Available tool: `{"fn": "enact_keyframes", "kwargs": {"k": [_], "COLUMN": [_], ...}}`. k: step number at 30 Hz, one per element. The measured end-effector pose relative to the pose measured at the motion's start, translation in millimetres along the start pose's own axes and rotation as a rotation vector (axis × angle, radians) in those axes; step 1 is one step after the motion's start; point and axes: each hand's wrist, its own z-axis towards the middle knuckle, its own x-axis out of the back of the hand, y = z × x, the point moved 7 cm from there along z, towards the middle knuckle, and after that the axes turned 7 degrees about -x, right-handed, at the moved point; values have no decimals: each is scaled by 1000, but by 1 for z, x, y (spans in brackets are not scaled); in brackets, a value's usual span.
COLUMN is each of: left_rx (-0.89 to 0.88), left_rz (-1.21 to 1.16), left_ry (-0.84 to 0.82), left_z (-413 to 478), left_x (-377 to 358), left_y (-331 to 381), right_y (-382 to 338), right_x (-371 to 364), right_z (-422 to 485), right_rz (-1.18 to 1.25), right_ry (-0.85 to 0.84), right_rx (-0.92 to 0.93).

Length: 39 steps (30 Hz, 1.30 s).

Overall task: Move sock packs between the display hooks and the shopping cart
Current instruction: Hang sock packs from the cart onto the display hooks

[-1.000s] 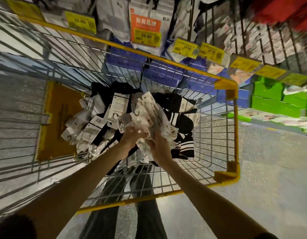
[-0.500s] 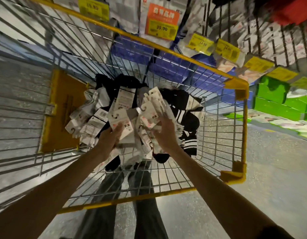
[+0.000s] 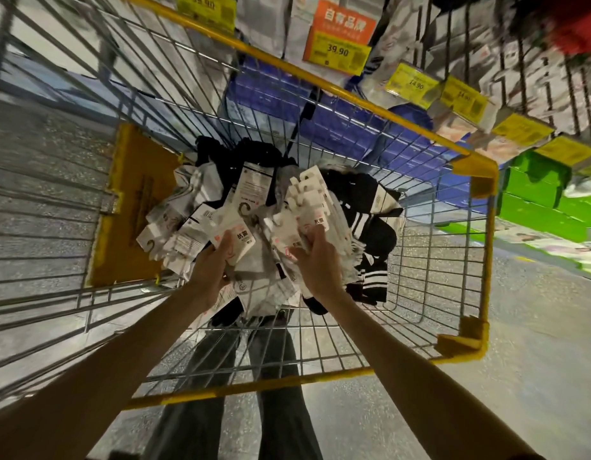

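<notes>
Over the cart (image 3: 474, 167), left hand (image 3: 211, 263) now pinches one pack (image 3: 236, 239), right hand (image 3: 317, 263) grips stack (image 3: 315, 200)

I see an orange sign (image 3: 340, 41) reading 39.90 up top, with yellow price tags (image 3: 414, 85) marked 14.90 to its right. Blue boxes (image 3: 270, 84) sit below them, green boxes (image 3: 536, 194) at the right. A red blur (image 3: 579, 24), perhaps clothing, fills the corner. Speckled grey floor (image 3: 536, 327) lies beneath.

dim store light, blurred, warped edges
</notes>
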Motion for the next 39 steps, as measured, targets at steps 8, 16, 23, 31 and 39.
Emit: {"fn": "enact_keyframes", "kwargs": {"k": [8, 16, 23, 31, 39], "left_rx": [27, 10, -52, -36, -23], "left_rz": [58, -13, 27, 4, -3], "left_ry": [-153, -355, -171, -137, -65], "left_z": [1, -15, 2, 4, 8], "left_x": [-12, -45, -29, -34, -25], "left_y": [1, 4, -6, -11, -8], "right_y": [-49, -45, -13, 22, 6], "right_x": [63, -32, 3, 19, -10], "right_z": [-25, -26, -5, 34, 13], "right_rz": [397, 119, -169, -479, -643], "right_ry": [77, -427, -16, 80, 106], "right_rx": [172, 157, 123, 0, 243]}}
